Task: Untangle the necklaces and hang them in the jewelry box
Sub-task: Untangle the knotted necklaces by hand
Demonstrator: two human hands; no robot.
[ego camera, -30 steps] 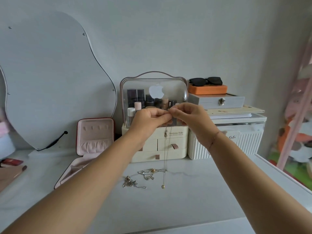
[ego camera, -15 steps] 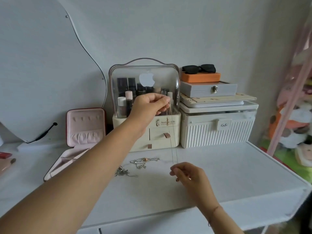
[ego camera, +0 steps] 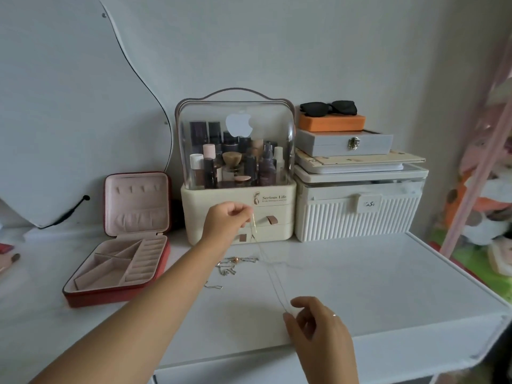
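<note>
One necklace (ego camera: 273, 281) between left hand (ego camera: 225, 221) and right hand (ego camera: 318, 325) (taut)

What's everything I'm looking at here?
jewelry box: one, red, pink-lined, open, table left.
loose necklaces: tangled heap, gold-silver, table centre.
thin necklace: one, gold, stretched between both hands.
cosmetics organizer: one, cream, clear-domed, bottles inside, back centre.
ribbed box: one, white, back right.
grey box: one, grey, stacked above it.
orange case: one, on grey box.
sunglasses: one, black, topmost.
mirror: one, left wall.
table: one, white.
left hand: pinches thin necklace's top.
right hand: pinches its lower end.
</note>
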